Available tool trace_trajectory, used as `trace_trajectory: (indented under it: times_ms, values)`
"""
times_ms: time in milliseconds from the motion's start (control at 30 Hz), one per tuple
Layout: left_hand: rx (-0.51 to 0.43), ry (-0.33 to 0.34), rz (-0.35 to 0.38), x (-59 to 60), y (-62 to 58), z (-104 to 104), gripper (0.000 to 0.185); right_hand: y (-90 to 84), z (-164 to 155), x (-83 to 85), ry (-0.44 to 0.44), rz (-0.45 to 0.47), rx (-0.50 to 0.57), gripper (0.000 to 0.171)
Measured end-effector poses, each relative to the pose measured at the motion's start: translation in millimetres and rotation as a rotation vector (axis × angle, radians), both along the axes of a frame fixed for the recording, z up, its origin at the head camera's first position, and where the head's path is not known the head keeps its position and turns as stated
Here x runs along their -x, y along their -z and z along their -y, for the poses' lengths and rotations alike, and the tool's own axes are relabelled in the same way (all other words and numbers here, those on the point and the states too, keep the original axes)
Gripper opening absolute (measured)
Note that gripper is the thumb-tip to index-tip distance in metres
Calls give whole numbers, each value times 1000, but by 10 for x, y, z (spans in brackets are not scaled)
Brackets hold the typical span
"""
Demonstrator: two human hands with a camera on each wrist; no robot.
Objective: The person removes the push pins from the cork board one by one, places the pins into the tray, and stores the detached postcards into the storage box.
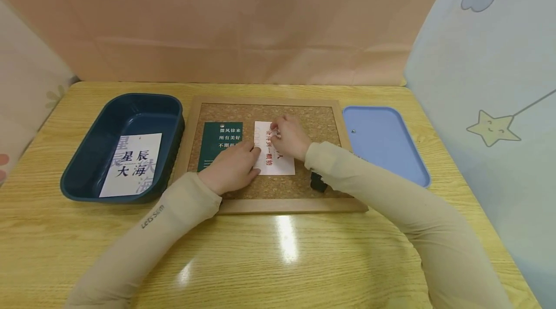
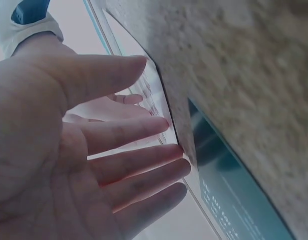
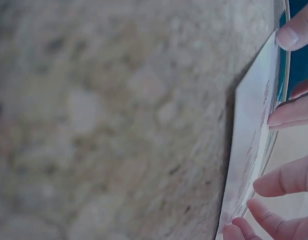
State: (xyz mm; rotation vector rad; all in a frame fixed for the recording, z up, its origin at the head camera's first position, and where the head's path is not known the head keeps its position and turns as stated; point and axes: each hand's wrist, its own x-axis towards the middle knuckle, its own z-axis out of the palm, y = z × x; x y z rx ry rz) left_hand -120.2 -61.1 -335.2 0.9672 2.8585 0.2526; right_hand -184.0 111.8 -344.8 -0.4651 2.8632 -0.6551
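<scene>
A white card (image 1: 273,166) with red Chinese characters lies on a wood-framed cork board (image 1: 304,188). My left hand (image 1: 234,166) is at the card's left side with its fingers straight and thumb apart, as the left wrist view shows. My right hand (image 1: 290,137) is over the card's upper part, fingers bent and thumb apart, partly hiding the print. In the right wrist view fingertips from both hands sit along the white card (image 3: 246,140). To its left, a green card (image 1: 213,142) with white print has a small pin (image 1: 222,126) at its top.
A deep dark teal bin (image 1: 93,130) on the left holds another white card (image 1: 130,166) with blue characters. At the right stands a shallow blue tray (image 1: 386,140) with a small metallic pin (image 1: 353,131). The wooden table (image 1: 243,260) reaches a curtain behind.
</scene>
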Motion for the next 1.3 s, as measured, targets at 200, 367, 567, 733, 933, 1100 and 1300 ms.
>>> trace_trajectory:
  times_ms: [200,367,567,733,933,1100,1300]
  values:
    - [29,12,14,23,28,-62,42,7,-13,18,5,-35,-17,27]
    - [49,-7,88,31,25,-106,53,21,-24,49,14,-17,-21,32]
    - [71,-31,150,31,15,-153,55,28,-33,88,5,-33,-59,37]
    - [83,-51,178,38,22,-181,57,33,-29,116,-4,-42,-76,39]
    - [79,-64,192,56,51,-209,61,38,-28,149,-10,-40,-69,39]
    - [74,-71,219,60,56,-232,64,30,-29,173,-22,-38,-71,37]
    - [66,-59,224,63,69,-237,67,12,-20,190,-36,-42,-77,35]
